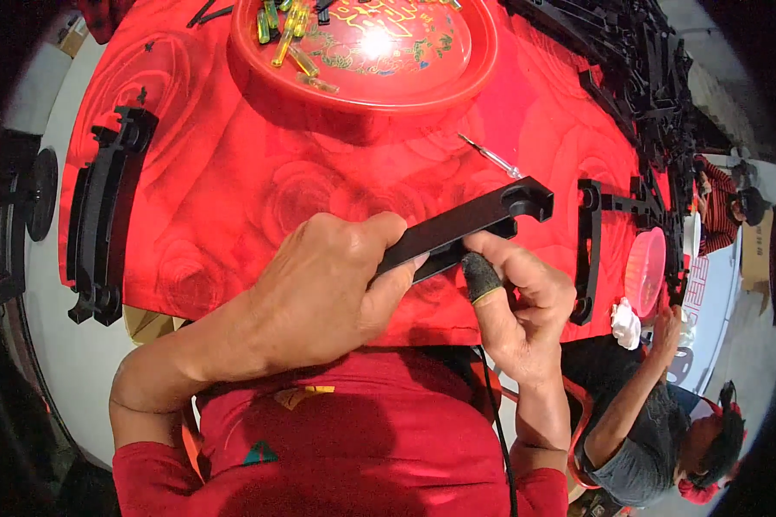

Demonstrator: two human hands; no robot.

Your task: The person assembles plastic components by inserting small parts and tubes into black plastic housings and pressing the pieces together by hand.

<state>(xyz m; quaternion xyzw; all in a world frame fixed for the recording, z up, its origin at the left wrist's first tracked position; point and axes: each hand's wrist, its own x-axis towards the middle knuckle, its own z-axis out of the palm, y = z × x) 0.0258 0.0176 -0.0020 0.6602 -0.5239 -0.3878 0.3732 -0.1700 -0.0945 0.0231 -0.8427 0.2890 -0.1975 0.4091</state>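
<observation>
A long black plastic part [457,220] with a hooked, notched end is held tilted over the front of the red table. My left hand [323,276] is closed round its near end, thumb below and fingers above. My right hand [526,302] has its fingers curled beneath the part, and the index finger presses against its underside. A black finger cot [480,274] covers the right thumb. Whether anything small is pinched there is hidden. Just beyond the part's hooked end lies a thin screwdriver [491,157] with a clear handle.
A red tray [362,95] with several yellow-green clear pieces stands at the back. Similar black parts lie at left [108,215] and right [588,250]. A black heap [629,86] fills the far right, near a pink basket [647,271]. A co-worker's arm [634,388] rests at right.
</observation>
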